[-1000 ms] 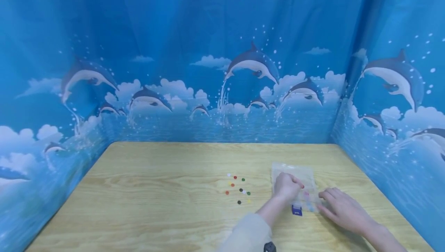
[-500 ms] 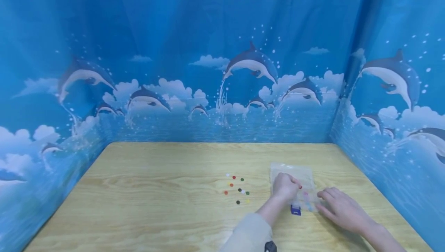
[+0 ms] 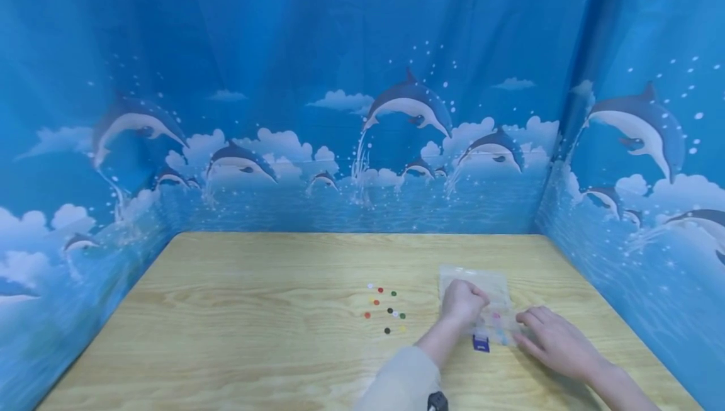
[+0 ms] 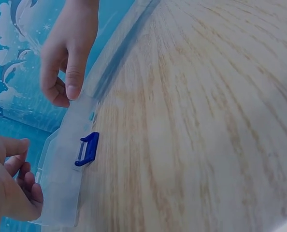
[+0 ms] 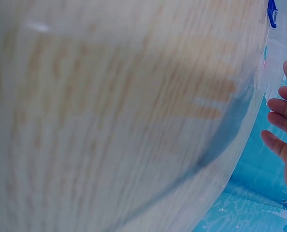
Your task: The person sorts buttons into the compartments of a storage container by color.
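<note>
A clear plastic box [image 3: 493, 282] with a blue latch [image 3: 481, 343] lies on the right part of the table. Bent over it is my left hand [image 3: 463, 304], its fingers drawn together above the box; whether a disc is still between the fingertips is hidden. The left wrist view shows the same hand [image 4: 10, 181] beside the box, with the latch [image 4: 88, 149] facing the camera. My right hand [image 3: 557, 342] rests at the box's right edge, fingers relaxed and touching or nearly touching it. A pink piece [image 3: 496, 315] shows inside the box.
Left of the box, several small button-like discs lie loose, among them a red disc [image 3: 381, 290], a green disc [image 3: 393, 293], a black disc [image 3: 387, 331] and a white disc [image 3: 370, 286]. A dolphin-print curtain [image 3: 317, 71] encloses the wooden table [image 3: 238, 335].
The red disc seen at my left fingertips in both earlier frames is no longer visible there. My left hand has barely moved; the right hand stays in place.
</note>
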`<action>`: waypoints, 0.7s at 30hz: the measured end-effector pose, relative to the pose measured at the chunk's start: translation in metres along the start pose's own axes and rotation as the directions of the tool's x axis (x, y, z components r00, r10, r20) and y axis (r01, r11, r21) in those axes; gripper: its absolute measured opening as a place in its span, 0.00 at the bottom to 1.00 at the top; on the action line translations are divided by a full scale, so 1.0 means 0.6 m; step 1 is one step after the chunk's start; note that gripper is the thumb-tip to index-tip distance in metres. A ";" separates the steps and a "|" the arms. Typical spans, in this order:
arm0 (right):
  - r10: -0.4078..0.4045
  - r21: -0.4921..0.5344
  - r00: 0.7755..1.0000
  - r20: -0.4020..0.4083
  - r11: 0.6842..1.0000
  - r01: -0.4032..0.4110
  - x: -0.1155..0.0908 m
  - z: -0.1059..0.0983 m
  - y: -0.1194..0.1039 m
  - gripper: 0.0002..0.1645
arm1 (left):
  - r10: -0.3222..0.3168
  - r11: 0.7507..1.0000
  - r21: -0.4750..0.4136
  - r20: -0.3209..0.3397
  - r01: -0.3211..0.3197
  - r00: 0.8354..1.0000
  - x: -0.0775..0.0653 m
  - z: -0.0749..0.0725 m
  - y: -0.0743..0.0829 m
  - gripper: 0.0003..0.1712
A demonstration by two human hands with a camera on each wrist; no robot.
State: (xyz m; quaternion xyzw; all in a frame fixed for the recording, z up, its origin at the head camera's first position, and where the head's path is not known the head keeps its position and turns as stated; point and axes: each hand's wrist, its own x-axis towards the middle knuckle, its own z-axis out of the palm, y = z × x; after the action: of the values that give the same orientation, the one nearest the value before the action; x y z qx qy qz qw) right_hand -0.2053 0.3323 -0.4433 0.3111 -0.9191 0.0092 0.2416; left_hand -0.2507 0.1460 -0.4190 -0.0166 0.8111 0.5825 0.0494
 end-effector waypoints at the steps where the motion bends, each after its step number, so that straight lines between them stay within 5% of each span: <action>1: 0.001 0.001 1.000 0.001 1.000 -0.001 -0.001 0.000 0.000 0.19 | 0.000 1.000 -0.016 0.007 0.000 1.000 0.001 -0.001 0.001 0.06; 8: 0.002 0.012 1.000 0.001 1.000 -0.002 -0.001 0.000 0.002 0.19 | 0.053 0.998 -0.023 0.018 -0.053 0.998 0.009 -0.014 0.008 0.06; 21: 0.005 0.017 1.000 0.008 1.000 -0.006 -0.001 0.002 0.004 0.20 | 0.054 0.996 -0.071 0.031 -0.052 0.998 0.014 -0.054 0.010 0.03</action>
State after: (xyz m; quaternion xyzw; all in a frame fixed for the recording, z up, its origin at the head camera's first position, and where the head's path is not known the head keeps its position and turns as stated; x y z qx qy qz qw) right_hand -0.2067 0.3343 -0.4441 0.3106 -0.9209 0.0163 0.2351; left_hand -0.2615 0.1172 -0.4040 0.0125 0.7894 0.6120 0.0465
